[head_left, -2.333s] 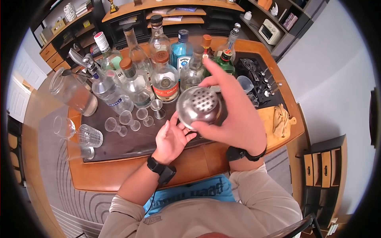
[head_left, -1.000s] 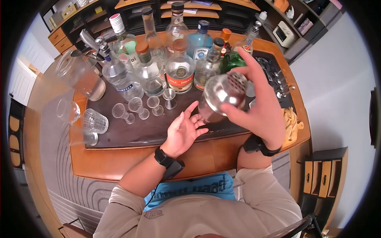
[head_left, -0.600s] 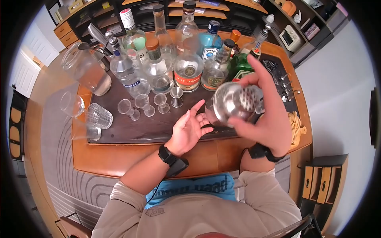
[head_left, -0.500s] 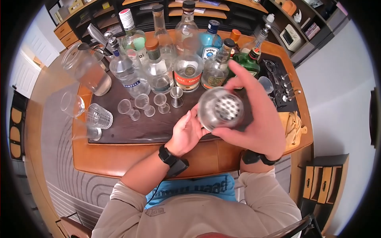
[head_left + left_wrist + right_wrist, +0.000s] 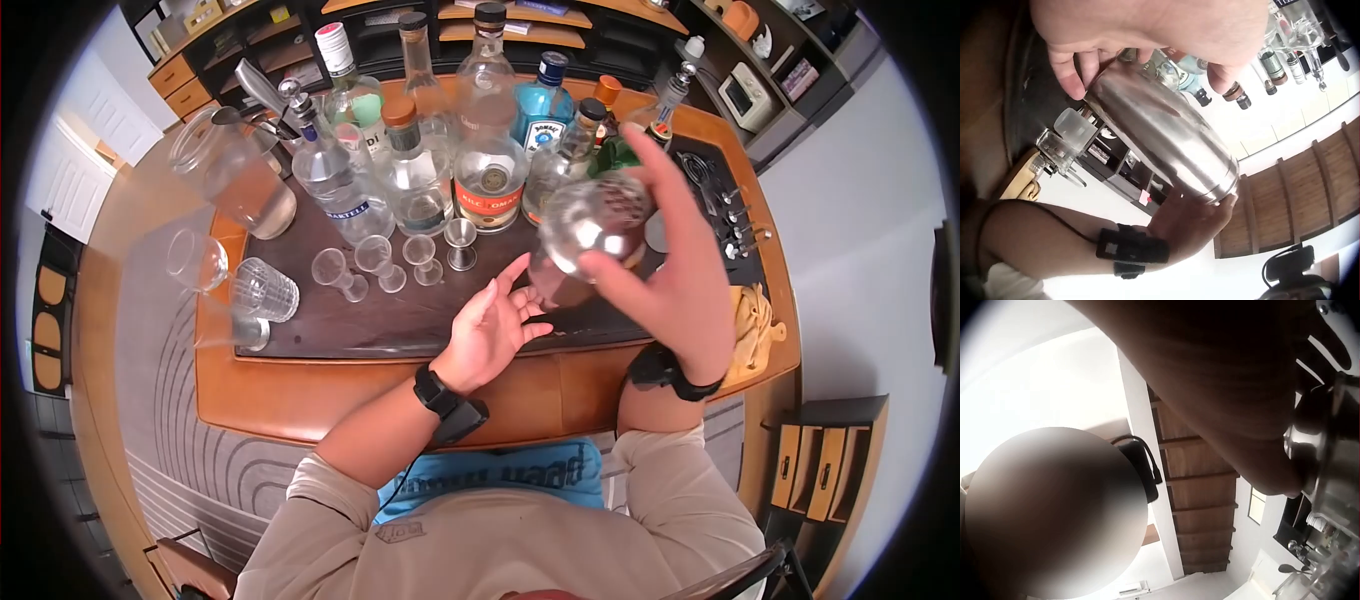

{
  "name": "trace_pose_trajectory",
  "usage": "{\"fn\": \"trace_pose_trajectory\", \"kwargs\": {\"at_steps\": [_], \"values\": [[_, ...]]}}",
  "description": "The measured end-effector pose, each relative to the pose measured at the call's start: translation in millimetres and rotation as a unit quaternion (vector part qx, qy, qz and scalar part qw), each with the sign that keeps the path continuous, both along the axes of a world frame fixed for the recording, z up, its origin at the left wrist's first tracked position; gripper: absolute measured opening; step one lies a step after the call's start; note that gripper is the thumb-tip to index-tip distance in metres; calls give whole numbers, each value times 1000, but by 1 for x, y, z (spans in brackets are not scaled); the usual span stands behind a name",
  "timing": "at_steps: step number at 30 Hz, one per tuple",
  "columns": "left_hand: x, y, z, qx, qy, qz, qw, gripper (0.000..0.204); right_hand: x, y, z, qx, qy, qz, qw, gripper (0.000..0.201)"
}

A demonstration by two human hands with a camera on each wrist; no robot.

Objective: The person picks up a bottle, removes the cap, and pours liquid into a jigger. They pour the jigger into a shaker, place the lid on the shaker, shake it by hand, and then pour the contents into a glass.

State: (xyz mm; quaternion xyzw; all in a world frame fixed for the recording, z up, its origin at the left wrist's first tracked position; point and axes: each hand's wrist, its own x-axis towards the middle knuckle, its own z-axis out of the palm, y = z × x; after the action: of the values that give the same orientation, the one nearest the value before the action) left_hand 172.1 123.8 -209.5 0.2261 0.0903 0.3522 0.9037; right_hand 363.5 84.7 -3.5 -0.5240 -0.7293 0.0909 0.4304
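A metal cocktail shaker [image 5: 578, 238] is held tilted above the table, its perforated strainer top [image 5: 614, 200] exposed and blurred by motion. My right hand [image 5: 685, 285] grips it near the top, thumb on one side and fingers on the other. Palm up, my left hand [image 5: 490, 335] has its fingers loosely spread at the shaker's base. In the left wrist view the long steel body [image 5: 1160, 128] slants between the left hand [image 5: 1154, 28] and the right hand [image 5: 1194, 228]. Only part of the shaker [image 5: 1332, 456] shows at the right wrist view's edge.
Several bottles, among them a blue one [image 5: 545, 112], crowd behind the shaker. A steel jigger [image 5: 461, 245] and three small clear cups [image 5: 375, 262] stand left of it. Farther left are a pitcher [image 5: 240, 185] and a ribbed glass [image 5: 266, 290]. A tan cloth [image 5: 757, 330] lies right.
The shaker swings back and forth in the right hand. Since half a second ago its strainer top has tipped up and right, away from the head camera. The left hand stays at the base.
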Motion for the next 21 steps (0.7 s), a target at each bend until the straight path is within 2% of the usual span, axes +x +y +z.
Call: {"fn": "trace_pose_trajectory", "kwargs": {"at_steps": [1,3,5,6,7,9,10,11,13,15,18,19,21], "values": [[-1,0,2,0,0,4,1000,88,5,0,0,-17,30,-38,999,98],[-1,1,5,12,1,-1,1000,87,11,-7,4,-14,36,-8,999,99],[1,-1,9,7,-9,-3,1000,85,10,-15,12,-15,-6,72,997,101],[1,-3,21,-2,6,9,1000,85,8,-16,13,-23,-56,80,995,107],[2,-6,27,-12,23,21,999,84,3,-12,10,-23,-57,78,995,107],[3,-3,9,-10,19,14,1000,85,-5,0,1,0,-38,52,998,110],[2,0,2,0,3,1,1000,85,-4,0,5,-25,-20,-4,999,109],[0,1,-5,10,-13,-10,1000,85,0,-2,5,-25,-19,-3,1000,109],[-2,2,-1,16,-11,-6,1000,86,15,-6,6,-42,54,-8,998,104],[-1,2,8,13,7,-7,1000,87,12,-12,8,-28,42,23,998,105],[3,-5,25,-3,21,15,1000,86,-8,-8,5,6,-37,78,996,104],[3,-7,26,-10,28,21,999,86,-6,-4,3,4,-35,75,997,104],[2,-6,10,-4,17,3,1000,86,-5,2,2,-3,-12,-13,1000,102]]}}
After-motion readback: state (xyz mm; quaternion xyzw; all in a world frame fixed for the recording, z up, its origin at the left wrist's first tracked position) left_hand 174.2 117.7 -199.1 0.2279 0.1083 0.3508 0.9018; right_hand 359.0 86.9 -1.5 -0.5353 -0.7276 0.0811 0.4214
